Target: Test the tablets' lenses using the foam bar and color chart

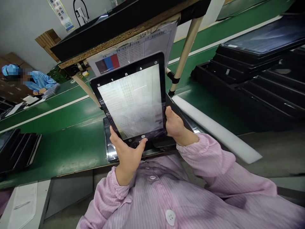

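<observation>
A black-framed tablet (133,101) is held up between my two hands, its lit screen showing a blurred pale picture with small camera icons along the top edge. My left hand (128,156) grips the lower left corner, the thumb lying over the bottom bezel near a round white button on the screen. On the right edge, my right hand (175,125) is closed around the side with the thumb at the front; its other fingers are hidden behind the tablet. Below the tablet, a dark flat item in clear plastic (111,152) lies on the green bench.
A raised shelf (133,35) on tan posts stands ahead, with a printed chart (143,47) under it. Stacked black trays with screens (257,73) sit at right, beside a white foam strip (216,128). More black units (19,149) lie left. A person in blue (39,79) sits far left.
</observation>
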Available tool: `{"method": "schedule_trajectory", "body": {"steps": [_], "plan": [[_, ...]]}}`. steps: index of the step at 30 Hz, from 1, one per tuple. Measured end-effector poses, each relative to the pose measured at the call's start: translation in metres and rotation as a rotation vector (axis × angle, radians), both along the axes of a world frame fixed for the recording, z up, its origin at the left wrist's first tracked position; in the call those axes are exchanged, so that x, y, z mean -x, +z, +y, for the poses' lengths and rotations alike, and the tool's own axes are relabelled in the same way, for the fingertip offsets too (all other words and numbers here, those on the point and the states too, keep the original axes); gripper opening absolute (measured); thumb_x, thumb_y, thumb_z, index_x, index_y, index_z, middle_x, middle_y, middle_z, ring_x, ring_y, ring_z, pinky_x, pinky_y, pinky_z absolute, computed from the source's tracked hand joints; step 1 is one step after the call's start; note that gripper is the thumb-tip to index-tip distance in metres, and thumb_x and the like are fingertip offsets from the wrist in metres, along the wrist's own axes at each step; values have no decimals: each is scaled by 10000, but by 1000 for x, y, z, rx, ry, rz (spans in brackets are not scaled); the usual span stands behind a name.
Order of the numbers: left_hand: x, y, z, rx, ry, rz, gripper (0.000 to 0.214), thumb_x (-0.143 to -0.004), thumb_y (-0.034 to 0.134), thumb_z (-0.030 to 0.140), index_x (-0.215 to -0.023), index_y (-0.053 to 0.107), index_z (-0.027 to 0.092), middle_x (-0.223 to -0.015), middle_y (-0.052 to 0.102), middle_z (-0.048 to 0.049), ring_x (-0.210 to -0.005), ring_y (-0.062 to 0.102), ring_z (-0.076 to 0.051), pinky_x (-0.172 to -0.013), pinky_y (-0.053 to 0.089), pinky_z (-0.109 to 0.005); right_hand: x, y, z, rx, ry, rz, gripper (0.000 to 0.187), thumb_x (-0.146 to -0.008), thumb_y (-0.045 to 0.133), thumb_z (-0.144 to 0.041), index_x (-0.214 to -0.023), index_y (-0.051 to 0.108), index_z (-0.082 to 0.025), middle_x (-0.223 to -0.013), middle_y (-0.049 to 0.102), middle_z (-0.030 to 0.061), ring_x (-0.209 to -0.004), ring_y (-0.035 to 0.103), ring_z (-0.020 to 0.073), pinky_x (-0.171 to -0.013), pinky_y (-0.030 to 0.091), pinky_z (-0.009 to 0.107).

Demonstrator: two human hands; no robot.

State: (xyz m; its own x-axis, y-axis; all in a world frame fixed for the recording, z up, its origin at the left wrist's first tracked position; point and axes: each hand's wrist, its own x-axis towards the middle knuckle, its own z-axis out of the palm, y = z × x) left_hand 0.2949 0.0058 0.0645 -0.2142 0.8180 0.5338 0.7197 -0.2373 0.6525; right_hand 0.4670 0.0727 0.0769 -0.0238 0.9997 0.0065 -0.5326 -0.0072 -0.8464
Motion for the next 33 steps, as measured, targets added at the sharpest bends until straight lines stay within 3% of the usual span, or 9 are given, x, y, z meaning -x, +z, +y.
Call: {"method": "schedule_trajectory", "body": {"steps": [3,5,10,16,26,33], "plan": [[-1,-2,0,-19,-5,18,1213,-722,821,516,-1586,47,162,-1515,286,-272,-1485,245,-415,-1170,288,-612,-1,-1,1,-43,16,10,385,-1051,309,-363,-1012,661,-213,-1052,739,33,-1284,591,176,-1082,502,314],[-1,-3,0,-22,0,26,1201,-736,814,496,-1588,35,163,-1522,274,-275,-1486,243,-413,-1170,288,-612,-2,-4,2,-69,23,-20,383,-1021,388,-474,-996,667,-213,-1073,736,38,-1295,584,194,-1074,510,325],[-1,-6,-1,-6,31,41,1231,-723,826,482,-1590,9,174,-1540,258,-277,-1486,236,-427,-1164,283,-635,-2,-11,5,-33,-28,-194,682,-761,517,-860,-997,676,-241,-1172,714,53,-1368,518,252,-1061,534,376],[0,-9,-2,-16,34,63,1307,-681,858,500,-1591,-22,177,-1543,246,-284,-1485,225,-440,-1169,257,-654,-1,-8,4,-5,-34,-211,778,-631,554,-938,-980,682,-254,-1200,706,52,-1390,491,279,-1066,535,416],[-1,-11,-2,-19,45,38,1281,-675,850,519,-1580,16,166,-1557,235,-289,-1501,203,-442,-1174,262,-652,0,-11,5,-23,-52,-242,788,-640,519,-948,-970,652,-244,-1192,701,56,-1407,472,269,-1063,538,394],[8,-24,1,-82,-59,-43,1162,-739,822,445,-1557,35,193,-1577,183,-270,-1505,254,-371,-1208,267,-557,0,-30,8,-129,-59,-275,784,-709,477,-938,-1037,665,-252,-1181,695,57,-1398,482,251,-1092,514,391]]}}
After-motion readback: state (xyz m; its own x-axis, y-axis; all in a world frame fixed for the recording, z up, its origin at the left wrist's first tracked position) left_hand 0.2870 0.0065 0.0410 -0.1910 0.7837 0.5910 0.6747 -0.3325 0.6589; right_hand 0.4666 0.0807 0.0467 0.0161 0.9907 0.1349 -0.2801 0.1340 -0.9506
